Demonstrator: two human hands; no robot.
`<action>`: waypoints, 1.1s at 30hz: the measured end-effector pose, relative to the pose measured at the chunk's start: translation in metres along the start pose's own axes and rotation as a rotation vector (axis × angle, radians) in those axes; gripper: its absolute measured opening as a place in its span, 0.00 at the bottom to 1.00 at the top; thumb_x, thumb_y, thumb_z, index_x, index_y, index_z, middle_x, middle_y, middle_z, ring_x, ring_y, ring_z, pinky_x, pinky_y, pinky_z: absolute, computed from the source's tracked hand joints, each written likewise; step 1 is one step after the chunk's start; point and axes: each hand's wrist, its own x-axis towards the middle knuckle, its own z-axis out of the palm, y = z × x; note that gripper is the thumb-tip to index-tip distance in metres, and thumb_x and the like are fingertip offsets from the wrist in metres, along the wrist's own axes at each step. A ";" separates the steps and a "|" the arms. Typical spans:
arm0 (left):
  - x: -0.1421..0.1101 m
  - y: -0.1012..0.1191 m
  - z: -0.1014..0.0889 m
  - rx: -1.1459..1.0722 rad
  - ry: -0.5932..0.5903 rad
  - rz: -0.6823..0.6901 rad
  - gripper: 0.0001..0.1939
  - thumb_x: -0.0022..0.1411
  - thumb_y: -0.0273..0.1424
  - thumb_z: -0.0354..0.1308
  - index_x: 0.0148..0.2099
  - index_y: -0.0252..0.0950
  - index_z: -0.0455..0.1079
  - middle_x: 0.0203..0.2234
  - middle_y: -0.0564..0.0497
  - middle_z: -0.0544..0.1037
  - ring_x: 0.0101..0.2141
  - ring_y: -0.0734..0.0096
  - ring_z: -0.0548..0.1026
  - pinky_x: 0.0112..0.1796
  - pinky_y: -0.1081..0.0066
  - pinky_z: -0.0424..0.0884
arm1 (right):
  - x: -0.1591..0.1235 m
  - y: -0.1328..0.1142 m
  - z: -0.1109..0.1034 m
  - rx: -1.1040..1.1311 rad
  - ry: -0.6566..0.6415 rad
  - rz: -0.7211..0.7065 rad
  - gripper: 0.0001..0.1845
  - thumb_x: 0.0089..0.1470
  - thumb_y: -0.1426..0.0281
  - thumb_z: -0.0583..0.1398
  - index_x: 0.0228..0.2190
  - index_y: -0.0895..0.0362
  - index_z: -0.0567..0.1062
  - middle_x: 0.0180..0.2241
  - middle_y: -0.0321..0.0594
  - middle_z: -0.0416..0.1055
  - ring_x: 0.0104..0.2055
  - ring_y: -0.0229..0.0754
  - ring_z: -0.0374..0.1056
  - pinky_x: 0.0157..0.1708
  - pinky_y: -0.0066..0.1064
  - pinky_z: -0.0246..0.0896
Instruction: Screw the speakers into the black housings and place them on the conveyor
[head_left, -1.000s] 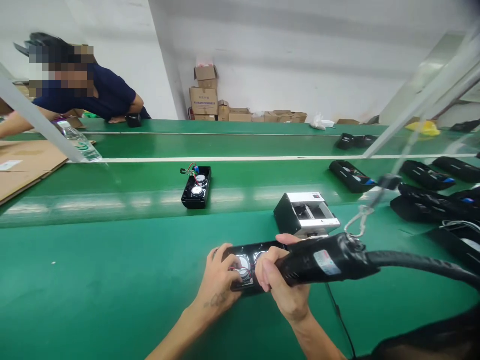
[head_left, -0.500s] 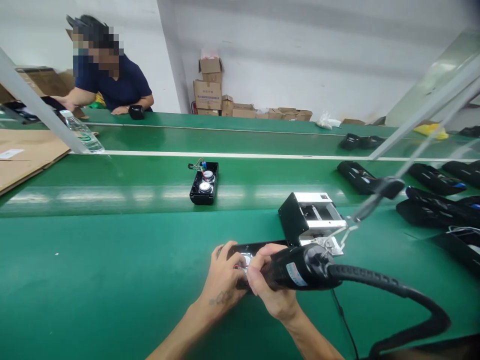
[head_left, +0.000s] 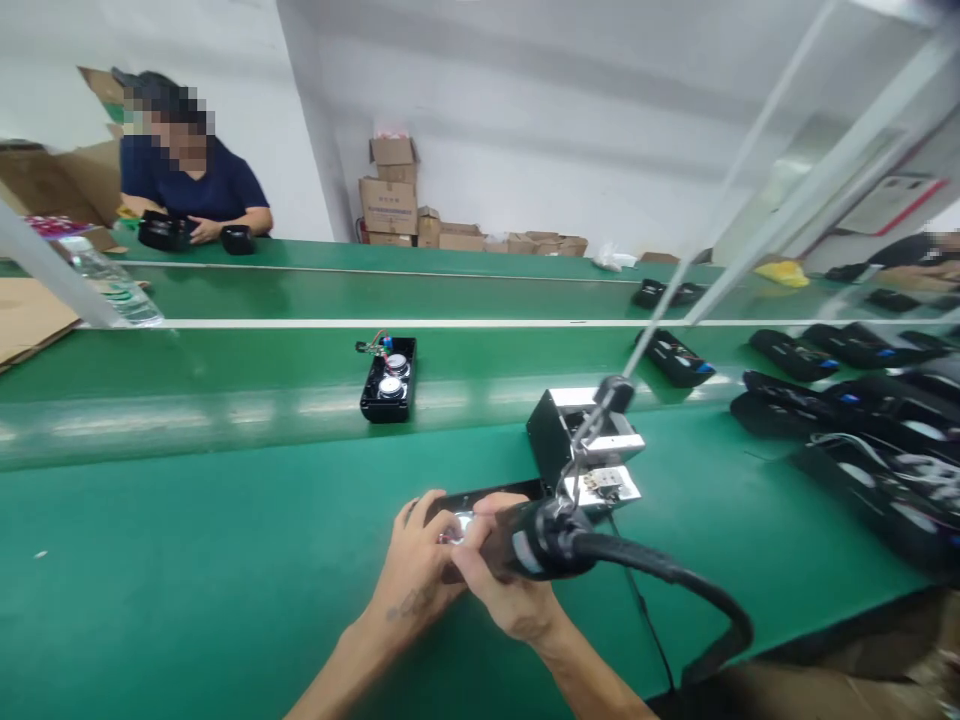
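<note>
Green table in front of me. Silver-and-black machine on it, just off the two o'clock end of an open black case lying under both hands. Second case at eleven o'clock. Power tool, tip hidden, cable curving to four o'clock. Right hand wraps the tool; left hand grips the black case's left end, fingers bent over.

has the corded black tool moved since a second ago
Yes, left: the corded black tool had its cable end right of the silver machine; now that end is in front of it.
</note>
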 end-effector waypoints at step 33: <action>0.014 0.027 0.015 0.075 -0.140 0.131 0.05 0.62 0.34 0.70 0.39 0.42 0.77 0.30 0.54 0.85 0.52 0.56 0.79 0.70 0.35 0.49 | 0.001 0.010 -0.040 0.554 0.328 0.123 0.26 0.65 0.70 0.63 0.60 0.46 0.60 0.22 0.23 0.64 0.18 0.34 0.60 0.20 0.29 0.61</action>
